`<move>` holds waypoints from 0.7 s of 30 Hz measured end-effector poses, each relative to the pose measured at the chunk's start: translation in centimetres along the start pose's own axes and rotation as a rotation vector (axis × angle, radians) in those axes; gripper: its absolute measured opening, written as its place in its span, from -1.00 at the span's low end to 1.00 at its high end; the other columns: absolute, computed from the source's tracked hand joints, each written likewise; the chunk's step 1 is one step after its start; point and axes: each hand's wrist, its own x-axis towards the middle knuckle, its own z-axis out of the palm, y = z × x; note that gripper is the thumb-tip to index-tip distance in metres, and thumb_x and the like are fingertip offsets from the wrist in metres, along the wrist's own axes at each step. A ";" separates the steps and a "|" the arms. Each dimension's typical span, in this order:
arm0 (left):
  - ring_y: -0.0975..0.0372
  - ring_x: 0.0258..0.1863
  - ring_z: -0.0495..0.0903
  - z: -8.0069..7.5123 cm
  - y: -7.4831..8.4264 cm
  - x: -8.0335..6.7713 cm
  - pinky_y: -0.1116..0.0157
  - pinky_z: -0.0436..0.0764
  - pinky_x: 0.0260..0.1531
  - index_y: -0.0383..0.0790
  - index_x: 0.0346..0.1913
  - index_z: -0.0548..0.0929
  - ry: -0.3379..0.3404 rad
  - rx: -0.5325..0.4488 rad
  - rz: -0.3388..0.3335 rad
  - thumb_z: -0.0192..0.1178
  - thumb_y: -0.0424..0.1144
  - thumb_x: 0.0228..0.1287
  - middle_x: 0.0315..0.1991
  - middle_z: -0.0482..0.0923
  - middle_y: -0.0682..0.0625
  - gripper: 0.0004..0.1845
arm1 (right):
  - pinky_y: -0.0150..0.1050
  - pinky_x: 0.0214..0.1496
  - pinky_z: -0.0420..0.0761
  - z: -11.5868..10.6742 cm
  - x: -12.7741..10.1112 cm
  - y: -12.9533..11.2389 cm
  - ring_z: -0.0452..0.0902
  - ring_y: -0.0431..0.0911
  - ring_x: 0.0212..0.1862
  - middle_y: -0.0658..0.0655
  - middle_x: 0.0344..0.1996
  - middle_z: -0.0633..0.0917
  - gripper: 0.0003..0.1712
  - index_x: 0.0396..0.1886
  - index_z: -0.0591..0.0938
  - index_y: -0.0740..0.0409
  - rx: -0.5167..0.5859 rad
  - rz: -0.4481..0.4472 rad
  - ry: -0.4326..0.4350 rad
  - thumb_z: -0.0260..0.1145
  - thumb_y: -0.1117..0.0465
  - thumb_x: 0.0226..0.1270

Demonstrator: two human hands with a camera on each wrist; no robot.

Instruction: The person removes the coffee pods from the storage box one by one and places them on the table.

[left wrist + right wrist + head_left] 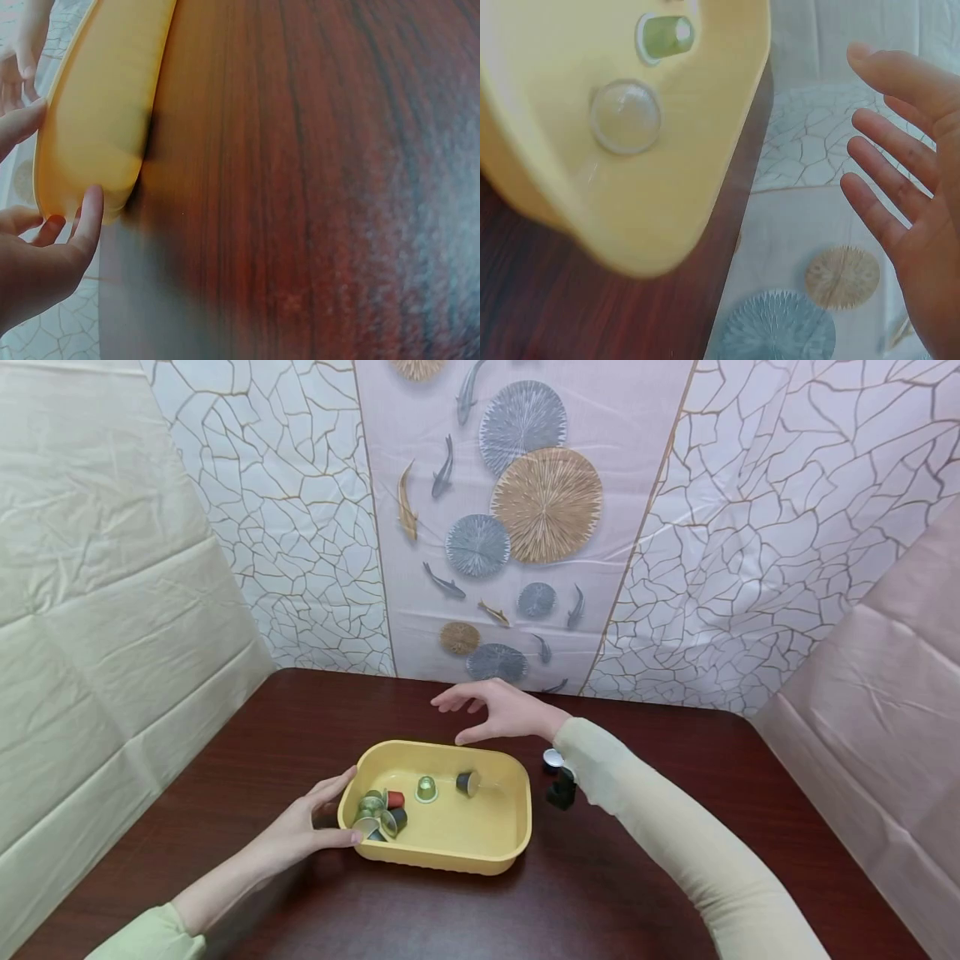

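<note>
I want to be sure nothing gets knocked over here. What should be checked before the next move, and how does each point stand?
1. Left hand steadies the yellow tray at its left end: ok.
2. Right hand holds nothing, fingers spread above the tray's far rim: ok.
3. Tray flat on the dark wooden table: ok.
4. Capsules inside the tray, a cluster at the left end, a green one and a dark one mid-tray: ok.
5. Capsules outside partly hidden by the right sleeve, clearance: cannot tell.
</note>
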 end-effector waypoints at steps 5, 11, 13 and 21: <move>0.02 0.26 0.39 0.0 -0.2 0.0 0.02 0.38 0.15 0.03 0.57 0.11 0.003 0.000 0.001 0.46 -0.03 0.09 0.48 0.21 -0.09 0.02 | -0.12 0.23 0.56 1.2 1.3 -0.3 0.55 -0.18 0.16 -0.05 0.15 0.66 -0.34 0.31 0.53 -0.09 0.009 -0.032 -0.001 0.48 0.04 0.20; 0.01 0.26 0.38 0.1 -0.3 0.0 0.03 0.39 0.15 0.04 0.57 0.11 0.003 -0.013 -0.004 0.46 -0.04 0.09 0.47 0.22 -0.09 0.02 | -0.10 0.23 0.56 2.7 2.6 -0.7 0.55 -0.20 0.16 -0.07 0.15 0.66 -0.35 0.30 0.54 -0.08 -0.005 -0.063 -0.009 0.49 0.04 0.19; 0.01 0.26 0.38 0.1 -0.3 0.0 0.02 0.38 0.15 0.04 0.57 0.11 0.004 -0.015 -0.004 0.46 -0.04 0.09 0.47 0.22 -0.09 0.02 | -0.13 0.23 0.56 3.2 3.1 -1.0 0.55 -0.19 0.18 -0.07 0.16 0.66 -0.34 0.30 0.54 -0.05 -0.011 -0.071 -0.015 0.49 0.05 0.19; -0.09 0.41 0.25 -0.1 -0.1 0.1 -0.11 0.32 0.22 0.17 0.57 0.07 -0.034 -0.049 -0.039 0.45 -0.05 0.10 0.55 0.05 -0.13 0.03 | -0.27 0.22 0.55 5.4 4.4 -1.7 0.57 -0.14 0.20 0.01 0.19 0.66 -0.33 0.32 0.53 0.00 -0.008 -0.095 -0.057 0.49 0.16 0.19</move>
